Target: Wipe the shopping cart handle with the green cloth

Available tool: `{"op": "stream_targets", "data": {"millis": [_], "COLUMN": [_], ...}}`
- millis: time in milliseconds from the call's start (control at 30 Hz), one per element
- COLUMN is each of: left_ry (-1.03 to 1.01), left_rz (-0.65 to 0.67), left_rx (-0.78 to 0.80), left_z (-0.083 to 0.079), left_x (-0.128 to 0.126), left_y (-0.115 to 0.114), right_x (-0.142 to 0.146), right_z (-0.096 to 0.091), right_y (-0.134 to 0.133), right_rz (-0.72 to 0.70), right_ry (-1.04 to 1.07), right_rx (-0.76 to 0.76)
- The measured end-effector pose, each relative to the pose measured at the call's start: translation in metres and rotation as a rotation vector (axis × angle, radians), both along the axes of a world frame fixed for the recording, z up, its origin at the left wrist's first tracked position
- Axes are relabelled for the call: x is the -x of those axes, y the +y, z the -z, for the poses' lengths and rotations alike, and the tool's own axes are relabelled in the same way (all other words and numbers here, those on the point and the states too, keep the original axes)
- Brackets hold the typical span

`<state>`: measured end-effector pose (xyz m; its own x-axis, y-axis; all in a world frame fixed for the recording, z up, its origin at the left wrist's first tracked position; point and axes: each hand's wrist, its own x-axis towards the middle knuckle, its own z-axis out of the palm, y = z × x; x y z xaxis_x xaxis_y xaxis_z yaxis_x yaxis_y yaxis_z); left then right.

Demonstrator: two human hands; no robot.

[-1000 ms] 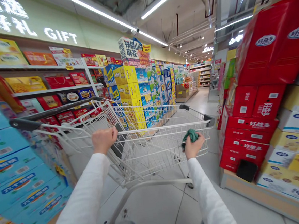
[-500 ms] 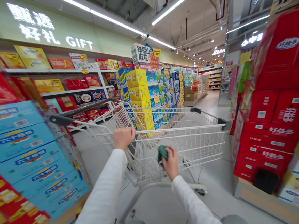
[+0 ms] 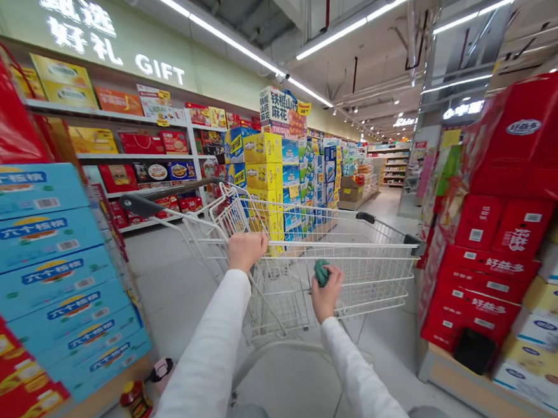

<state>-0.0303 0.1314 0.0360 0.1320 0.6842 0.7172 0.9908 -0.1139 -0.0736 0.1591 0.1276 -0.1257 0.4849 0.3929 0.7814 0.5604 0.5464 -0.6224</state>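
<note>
A white wire shopping cart (image 3: 353,246) stands crosswise in front of me, its dark handle (image 3: 177,192) towards the left. My left hand (image 3: 247,252) is closed around the top rail of the cart's near side, close to the handle end. A bunched dark green cloth (image 3: 321,273) is held in the fingers of my right hand (image 3: 327,295), at the wire mesh of the near side panel. Whether the cloth presses on the wires cannot be made out. The basket shows no goods inside.
Stacked light-blue cartons (image 3: 46,228) rise on the left, red gift boxes (image 3: 498,270) on the right. Behind the cart stand yellow cartons (image 3: 263,178) and gift shelves (image 3: 136,156). On the floor at lower left are a red-brown bottle (image 3: 136,402) and a pinkish object (image 3: 162,373).
My right hand has moved the cloth upward and slightly right along the cart's side. My left hand keeps its grip on the rail. The view has shifted, and the floor bottle now shows.
</note>
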Motion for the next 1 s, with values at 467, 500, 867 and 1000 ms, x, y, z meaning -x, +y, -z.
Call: {"op": "stream_targets", "data": {"millis": [467,500,867,1000], "left_ry": [0.043,0.045,0.05,0.056], "left_rz": [-0.009,-0.02,-0.034,-0.04], "left_rx": [-0.033,-0.033,-0.047,-0.047], "left_z": [0.0,0.0,0.0,-0.001], "left_x": [0.014,0.015,0.014,0.014], "left_y": [-0.005,-0.006,-0.007,-0.007], "right_x": [-0.045,-0.069,-0.18,-0.113], "right_z": [-0.002,0.002,-0.01,-0.029], "right_y": [0.004,0.007,0.016,0.008], "right_rz": [-0.026,0.032,0.442,0.218], "right_ry": [-0.079,-0.056,0.256,0.07], "right_rx": [-0.009,0.004,0.016,0.01]}}
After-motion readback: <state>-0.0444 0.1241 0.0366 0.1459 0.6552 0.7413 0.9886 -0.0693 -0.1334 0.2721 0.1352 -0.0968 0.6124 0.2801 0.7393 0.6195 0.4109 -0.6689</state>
